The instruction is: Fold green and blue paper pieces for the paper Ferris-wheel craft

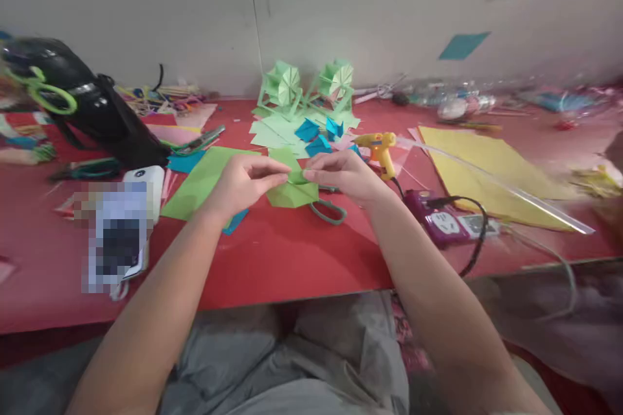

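A light green sheet of paper (291, 196), partly folded, is held between my two hands over the red table. My left hand (249, 183) pinches it at its left side with thumb and forefinger. On the opposite side, my right hand (343, 175) pinches the same paper, the fingertips of both hands close together. Under the right hand lie scissors (329, 211) with grey-green handles, their blades mostly hidden. Left of the paper, a larger green sheet (195, 185) lies partly beneath my left hand. Just beyond my fingers sit several folded blue paper pieces (318, 146).
Two pale green folded-paper models (282, 84) stand at the back on pale green sheets (272, 133). To the right are a yellow glue gun (382, 152), a purple power strip (431, 220), yellow paper (487, 172) and a clear stick (535, 198). A phone (119, 233) and black bag (107, 117) are left.
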Available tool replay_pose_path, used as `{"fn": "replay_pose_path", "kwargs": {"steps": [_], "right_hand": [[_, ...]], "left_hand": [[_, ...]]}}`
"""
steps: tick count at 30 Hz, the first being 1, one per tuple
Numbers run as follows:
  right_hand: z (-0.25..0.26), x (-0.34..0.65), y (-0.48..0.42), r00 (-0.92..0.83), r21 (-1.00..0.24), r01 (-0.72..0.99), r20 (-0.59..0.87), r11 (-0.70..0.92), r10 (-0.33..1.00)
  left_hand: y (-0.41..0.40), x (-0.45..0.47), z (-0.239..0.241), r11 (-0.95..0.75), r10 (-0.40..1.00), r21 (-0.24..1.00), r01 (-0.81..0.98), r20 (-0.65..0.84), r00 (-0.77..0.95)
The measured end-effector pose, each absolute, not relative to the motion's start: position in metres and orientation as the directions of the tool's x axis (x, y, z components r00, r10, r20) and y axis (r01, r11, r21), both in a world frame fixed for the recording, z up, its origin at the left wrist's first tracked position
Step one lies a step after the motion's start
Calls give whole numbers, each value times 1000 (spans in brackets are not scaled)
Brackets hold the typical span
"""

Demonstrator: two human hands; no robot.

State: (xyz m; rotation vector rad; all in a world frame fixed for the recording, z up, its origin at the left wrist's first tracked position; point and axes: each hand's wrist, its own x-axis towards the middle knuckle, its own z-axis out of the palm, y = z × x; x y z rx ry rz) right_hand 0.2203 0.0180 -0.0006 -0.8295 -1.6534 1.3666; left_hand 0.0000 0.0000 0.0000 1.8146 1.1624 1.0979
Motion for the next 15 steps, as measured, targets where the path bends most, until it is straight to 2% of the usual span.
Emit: {"fn": "replay_pose_path", "kwargs": {"steps": [4, 8, 12, 15], "right_hand": [[-4, 218, 19, -438, -991, -2, 119, 131, 891], [-10, 212, 22, -402, -998, -14, 59, 58, 914], [-15, 209, 23, -303, -958, -14, 277, 286, 912], [-17, 208, 21, -337, -900, 66, 386, 431, 858]], "left_hand": [[0, -1, 0, -284, 949, 908, 309, 220, 227], [2, 0, -3, -226, 970, 935, 275, 191, 148], [3, 5, -6, -198, 980, 953, 228, 186, 71], [4, 10, -7, -188, 982, 966, 180, 183, 43]]}}
